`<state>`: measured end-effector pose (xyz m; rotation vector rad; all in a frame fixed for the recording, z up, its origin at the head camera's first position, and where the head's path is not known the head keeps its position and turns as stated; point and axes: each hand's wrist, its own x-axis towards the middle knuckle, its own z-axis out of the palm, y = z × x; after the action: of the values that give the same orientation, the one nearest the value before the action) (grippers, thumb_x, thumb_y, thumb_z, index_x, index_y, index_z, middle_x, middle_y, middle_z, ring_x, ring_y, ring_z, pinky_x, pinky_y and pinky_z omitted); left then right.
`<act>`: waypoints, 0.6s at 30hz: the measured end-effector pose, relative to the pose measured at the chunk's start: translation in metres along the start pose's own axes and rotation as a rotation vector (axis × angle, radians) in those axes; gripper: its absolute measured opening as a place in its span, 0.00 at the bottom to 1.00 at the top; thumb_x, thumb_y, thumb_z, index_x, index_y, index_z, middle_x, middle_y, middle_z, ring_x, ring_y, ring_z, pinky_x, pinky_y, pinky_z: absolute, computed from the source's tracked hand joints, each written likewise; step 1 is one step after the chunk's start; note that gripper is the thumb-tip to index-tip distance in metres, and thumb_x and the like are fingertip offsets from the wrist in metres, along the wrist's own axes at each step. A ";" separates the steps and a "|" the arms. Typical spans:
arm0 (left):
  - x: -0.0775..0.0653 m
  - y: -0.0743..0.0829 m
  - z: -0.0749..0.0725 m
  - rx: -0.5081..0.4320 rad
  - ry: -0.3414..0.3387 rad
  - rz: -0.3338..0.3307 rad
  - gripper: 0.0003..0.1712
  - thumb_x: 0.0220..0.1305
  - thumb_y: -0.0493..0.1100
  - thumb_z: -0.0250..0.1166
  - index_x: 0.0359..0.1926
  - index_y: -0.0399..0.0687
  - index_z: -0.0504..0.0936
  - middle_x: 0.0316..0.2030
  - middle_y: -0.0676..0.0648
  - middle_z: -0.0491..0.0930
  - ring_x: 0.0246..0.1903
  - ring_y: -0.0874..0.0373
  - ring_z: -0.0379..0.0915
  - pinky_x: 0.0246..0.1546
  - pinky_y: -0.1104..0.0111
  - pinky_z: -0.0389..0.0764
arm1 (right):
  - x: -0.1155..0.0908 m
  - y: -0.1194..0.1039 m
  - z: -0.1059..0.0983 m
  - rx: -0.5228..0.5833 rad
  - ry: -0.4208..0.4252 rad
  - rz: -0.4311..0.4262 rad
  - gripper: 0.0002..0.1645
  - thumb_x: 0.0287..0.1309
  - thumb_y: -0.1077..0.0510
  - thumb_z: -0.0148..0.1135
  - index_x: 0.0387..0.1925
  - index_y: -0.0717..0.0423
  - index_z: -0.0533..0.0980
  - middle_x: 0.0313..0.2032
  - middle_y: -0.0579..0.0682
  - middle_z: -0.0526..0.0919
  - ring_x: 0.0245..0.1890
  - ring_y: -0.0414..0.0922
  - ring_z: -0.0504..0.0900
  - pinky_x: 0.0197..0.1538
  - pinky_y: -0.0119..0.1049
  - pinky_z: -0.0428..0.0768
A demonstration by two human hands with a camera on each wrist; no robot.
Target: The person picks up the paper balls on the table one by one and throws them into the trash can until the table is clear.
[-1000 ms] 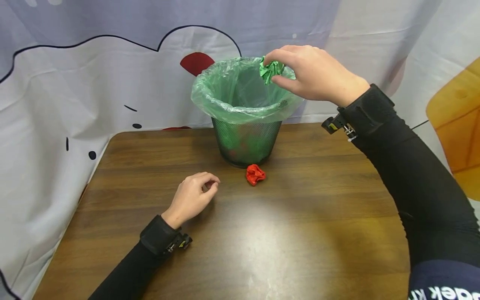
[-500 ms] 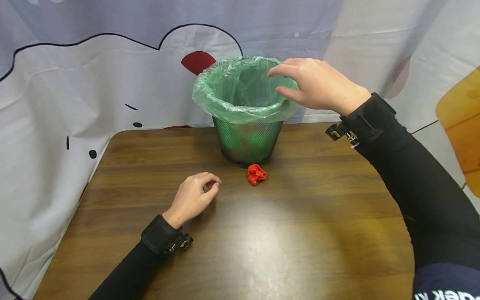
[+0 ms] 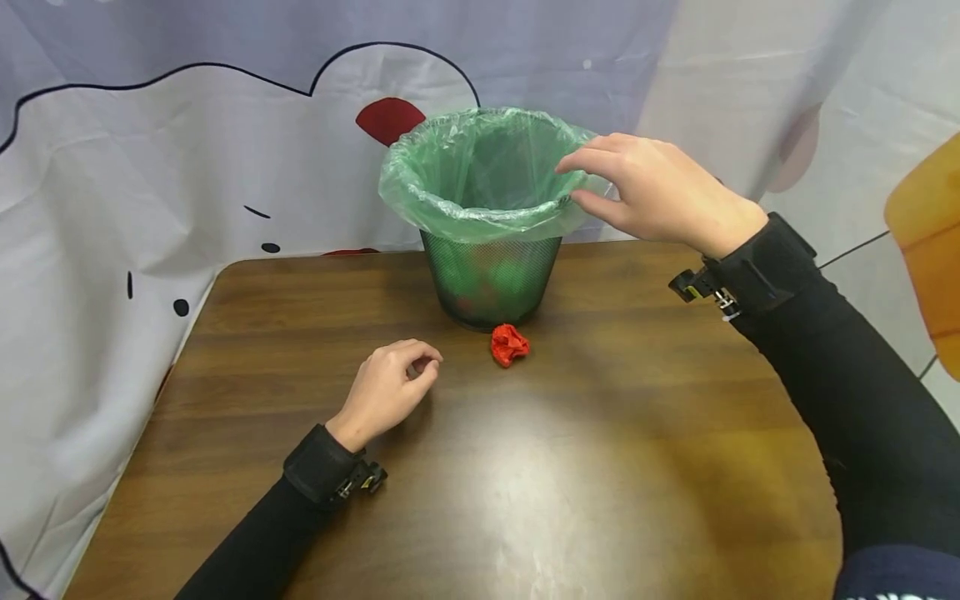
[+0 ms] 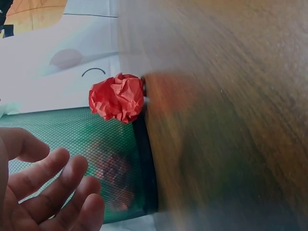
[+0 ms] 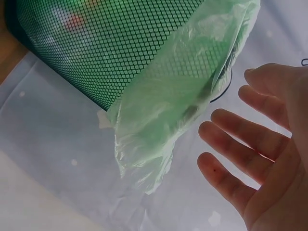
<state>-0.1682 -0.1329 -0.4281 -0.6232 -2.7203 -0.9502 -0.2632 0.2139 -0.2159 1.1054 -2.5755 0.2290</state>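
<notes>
At the right rim of a black mesh wastebasket [image 3: 491, 279], my right hand [image 3: 652, 187] hovers with loosely bent fingers and nothing between them. A green plastic bag [image 3: 442, 200] lines the basket and folds over its rim; the right wrist view shows the bag's loose edge [image 5: 144, 149] beside the fingers. On the table in front of the basket's base lies a crumpled red paper ball [image 3: 510, 345]. My left hand [image 3: 388, 387] rests on the table left of that ball, fingers relaxed and holding nothing. Red and green shapes show blurred through the mesh.
The brown wooden table [image 3: 600, 433] reaches back to a printed white and lilac curtain [image 3: 150, 167], which hangs right behind the basket. Black cameras are strapped to both wrists.
A second ago my right hand held a crumpled green paper ball over the basket; it has let go, and the ball is out of sight. That hand has moved right and lower. The left stayed.
</notes>
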 end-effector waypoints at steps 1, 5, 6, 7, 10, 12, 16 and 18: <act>0.000 0.000 0.000 -0.001 0.001 0.001 0.09 0.68 0.42 0.60 0.40 0.52 0.87 0.36 0.54 0.84 0.33 0.55 0.80 0.35 0.65 0.77 | -0.002 0.000 0.000 -0.001 0.004 0.000 0.19 0.68 0.55 0.59 0.58 0.53 0.78 0.53 0.52 0.83 0.56 0.53 0.80 0.55 0.54 0.77; 0.002 0.000 0.001 0.000 0.001 0.007 0.09 0.67 0.42 0.60 0.41 0.50 0.87 0.36 0.54 0.84 0.32 0.56 0.79 0.34 0.65 0.76 | -0.011 -0.003 0.001 0.003 0.019 -0.006 0.18 0.67 0.55 0.60 0.57 0.52 0.79 0.52 0.51 0.84 0.56 0.52 0.80 0.54 0.55 0.78; 0.002 0.000 0.000 0.000 0.000 0.008 0.10 0.67 0.42 0.60 0.41 0.50 0.87 0.36 0.54 0.84 0.32 0.57 0.79 0.34 0.65 0.76 | -0.014 -0.003 0.002 0.006 0.026 -0.010 0.18 0.67 0.56 0.61 0.57 0.52 0.79 0.52 0.51 0.84 0.56 0.51 0.80 0.54 0.54 0.78; 0.002 0.000 0.001 0.001 -0.001 0.008 0.09 0.67 0.42 0.60 0.41 0.50 0.87 0.36 0.54 0.84 0.32 0.57 0.78 0.34 0.66 0.76 | -0.017 -0.004 0.003 0.008 0.033 -0.016 0.18 0.67 0.56 0.61 0.57 0.52 0.79 0.52 0.51 0.84 0.55 0.51 0.80 0.53 0.54 0.78; 0.003 0.001 0.001 -0.003 -0.002 0.009 0.09 0.67 0.42 0.60 0.41 0.50 0.87 0.36 0.54 0.84 0.33 0.56 0.79 0.34 0.66 0.76 | -0.026 -0.005 0.006 0.020 0.053 -0.027 0.17 0.66 0.57 0.62 0.56 0.52 0.80 0.52 0.51 0.84 0.53 0.50 0.81 0.51 0.52 0.79; 0.004 0.002 0.002 -0.006 -0.002 0.009 0.09 0.67 0.43 0.60 0.40 0.51 0.87 0.36 0.54 0.84 0.33 0.55 0.80 0.34 0.65 0.76 | -0.032 -0.005 0.008 0.025 0.066 -0.030 0.17 0.65 0.57 0.63 0.55 0.53 0.80 0.51 0.51 0.84 0.51 0.50 0.82 0.50 0.52 0.79; 0.005 0.002 0.003 -0.008 -0.002 0.006 0.09 0.67 0.43 0.61 0.40 0.52 0.87 0.36 0.54 0.84 0.34 0.54 0.80 0.35 0.65 0.76 | -0.044 -0.007 0.014 0.038 0.087 -0.049 0.17 0.64 0.58 0.64 0.54 0.54 0.80 0.50 0.50 0.85 0.47 0.49 0.83 0.49 0.50 0.80; 0.006 0.003 0.003 -0.007 -0.007 0.004 0.08 0.67 0.43 0.60 0.41 0.53 0.87 0.37 0.54 0.84 0.34 0.54 0.80 0.35 0.65 0.76 | -0.051 -0.007 0.018 0.043 0.096 -0.054 0.17 0.64 0.59 0.64 0.54 0.54 0.80 0.49 0.50 0.85 0.46 0.49 0.83 0.49 0.49 0.80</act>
<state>-0.1722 -0.1270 -0.4269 -0.6346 -2.7216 -0.9593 -0.2290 0.2388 -0.2507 1.1489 -2.4638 0.3181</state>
